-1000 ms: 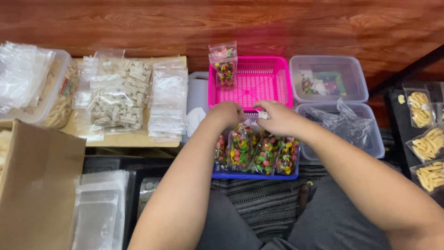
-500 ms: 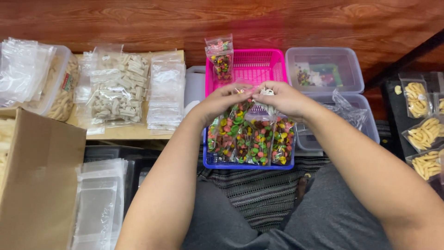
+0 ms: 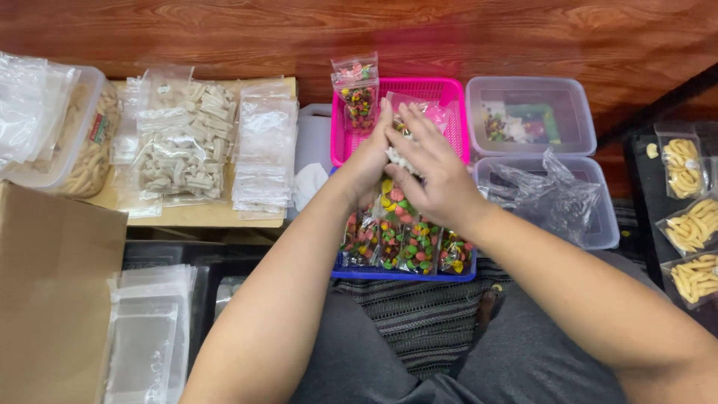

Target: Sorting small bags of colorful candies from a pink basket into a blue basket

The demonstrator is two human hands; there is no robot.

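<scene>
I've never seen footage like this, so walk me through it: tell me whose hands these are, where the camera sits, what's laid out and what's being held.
No machine here: a person's two bare hands, filmed from a camera on their head looking down. The left hand and right hand meet around a small clear bag of colourful candies, above a blue tray of similar filled bags. Behind sits a pink basket with one filled bag leaning at its corner. Left lie clear bags of pale sticks; right, two clear plastic tubs.
</scene>
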